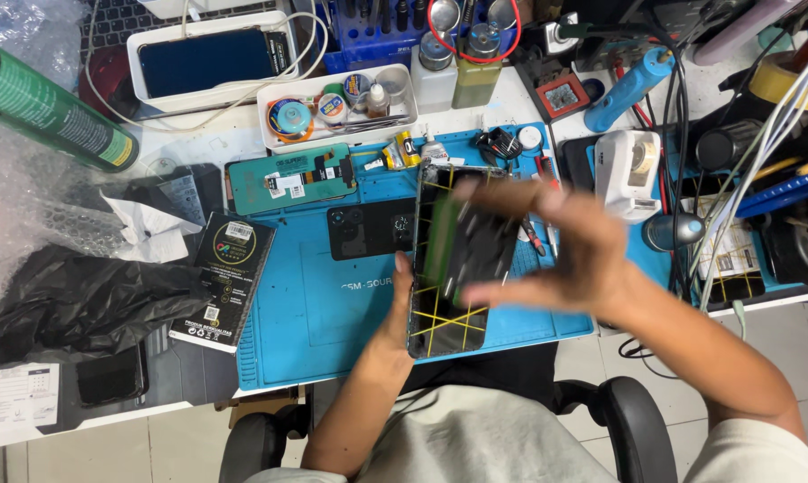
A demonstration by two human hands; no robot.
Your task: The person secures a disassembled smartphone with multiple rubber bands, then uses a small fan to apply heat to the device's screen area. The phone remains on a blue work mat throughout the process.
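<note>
Head view: left hand (395, 309) grips the opened phone (449, 268) from beneath at mat (332, 304) centre; right hand (556, 246), blurred, fingers spread, covers it from 3 o'clock.

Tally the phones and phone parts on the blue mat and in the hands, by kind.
Opened phone frame with yellow tape lines, held by left hand, under the blurred right hand: 1
Black phone back cover: 1
Teal-backed replacement screen: 1
Total: 3
</note>
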